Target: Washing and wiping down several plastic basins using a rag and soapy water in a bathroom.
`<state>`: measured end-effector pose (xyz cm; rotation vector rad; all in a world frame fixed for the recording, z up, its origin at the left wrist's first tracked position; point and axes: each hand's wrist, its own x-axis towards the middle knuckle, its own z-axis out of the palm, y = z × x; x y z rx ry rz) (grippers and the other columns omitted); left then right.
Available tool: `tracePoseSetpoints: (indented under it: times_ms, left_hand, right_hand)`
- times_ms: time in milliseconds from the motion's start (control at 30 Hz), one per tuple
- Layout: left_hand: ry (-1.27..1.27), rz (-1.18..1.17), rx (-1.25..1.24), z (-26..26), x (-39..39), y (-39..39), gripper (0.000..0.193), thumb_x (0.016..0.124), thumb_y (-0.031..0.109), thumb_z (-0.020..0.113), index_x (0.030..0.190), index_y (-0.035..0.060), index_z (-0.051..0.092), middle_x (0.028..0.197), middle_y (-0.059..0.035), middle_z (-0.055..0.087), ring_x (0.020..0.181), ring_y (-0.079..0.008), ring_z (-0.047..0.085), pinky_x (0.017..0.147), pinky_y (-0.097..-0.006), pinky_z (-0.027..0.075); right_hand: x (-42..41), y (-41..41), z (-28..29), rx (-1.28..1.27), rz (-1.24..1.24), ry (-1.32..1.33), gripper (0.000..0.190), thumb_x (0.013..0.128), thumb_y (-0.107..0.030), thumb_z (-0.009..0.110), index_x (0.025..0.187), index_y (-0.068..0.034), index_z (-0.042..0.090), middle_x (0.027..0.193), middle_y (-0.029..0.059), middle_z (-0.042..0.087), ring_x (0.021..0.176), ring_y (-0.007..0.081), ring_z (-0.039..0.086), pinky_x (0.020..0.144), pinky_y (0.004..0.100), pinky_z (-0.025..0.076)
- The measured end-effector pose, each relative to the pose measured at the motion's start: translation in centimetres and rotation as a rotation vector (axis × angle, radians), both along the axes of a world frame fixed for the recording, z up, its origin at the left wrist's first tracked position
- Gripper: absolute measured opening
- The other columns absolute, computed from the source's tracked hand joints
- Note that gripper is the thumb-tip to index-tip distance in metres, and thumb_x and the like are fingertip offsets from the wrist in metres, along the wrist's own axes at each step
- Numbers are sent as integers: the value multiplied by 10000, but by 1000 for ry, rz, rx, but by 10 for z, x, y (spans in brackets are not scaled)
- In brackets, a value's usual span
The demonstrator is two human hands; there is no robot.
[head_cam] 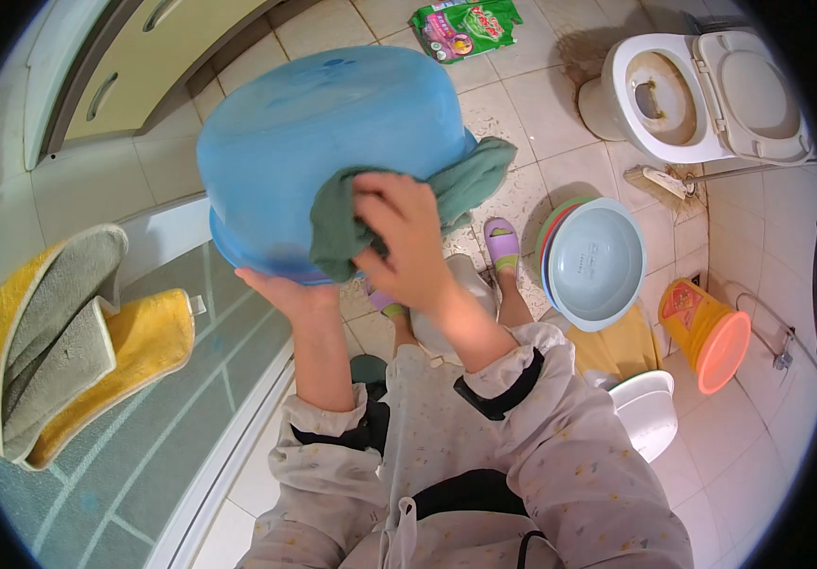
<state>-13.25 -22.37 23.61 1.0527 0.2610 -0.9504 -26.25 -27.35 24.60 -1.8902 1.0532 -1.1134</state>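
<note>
A large blue plastic basin (337, 121) is held up, its underside turned upward and its rim low. My left hand (288, 293) grips the basin's rim from below. My right hand (405, 238) holds a green cloth (337, 213) against the basin's outer side. More of the cloth trails to the right past the basin, over the floor. The fingertips of my right hand are partly blurred and sunk in the cloth. What lies inside the basin is hidden.
Stacked basins (597, 263), an orange bucket (696, 327) and a white basin (646, 412) stand at right, near a toilet (661, 107) and a brush (661, 183). A green packet (467, 30) lies beyond. A yellow-grey mat (145, 327) hangs at left.
</note>
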Motion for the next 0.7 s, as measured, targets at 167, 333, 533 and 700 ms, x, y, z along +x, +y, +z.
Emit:
tracePoseSetpoints:
  times_ms: [167, 333, 533, 700]
  left_hand:
    - [-106, -90, -24, -10, 7, -1, 732, 889, 668, 211, 1402, 153, 295, 1412, -82, 345, 1279, -303, 352, 1047, -453, 326]
    - [-102, -140, -26, 9, -1, -6, 730, 889, 673, 223, 1401, 158, 291, 1416, -55, 326, 1280, -292, 337, 1051, -448, 315]
    - [51, -107, 23, 6, 10, 19, 657, 931, 601, 196, 1406, 157, 285, 1442, -64, 294, 1290, -294, 324, 1058, -451, 304]
    - [62, -106, 171, -17, 42, 69, 609, 955, 545, 206, 1400, 139, 295, 1422, -73, 335, 1278, -289, 353, 1051, -456, 317]
  right_hand:
    - [-9, 12, -11, 1, -46, -1, 368, 601, -70, 576, 967, -38, 563, 1060, 113, 537, 923, 312, 512, 795, 398, 372]
    - [-26, 13, -38, 102, -343, -121, 379, 673, -17, 563, 1051, 0, 535, 1058, 156, 531, 946, 351, 517, 859, 408, 389]
    - [-59, -6, -46, 365, -458, -304, 338, 813, 34, 475, 1150, 37, 474, 1046, 153, 549, 978, 247, 539, 880, 319, 408]
    - [-80, -29, -51, 526, -542, -523, 246, 911, -6, 426, 1148, 27, 484, 1054, 86, 566, 958, 152, 533, 875, 281, 414]
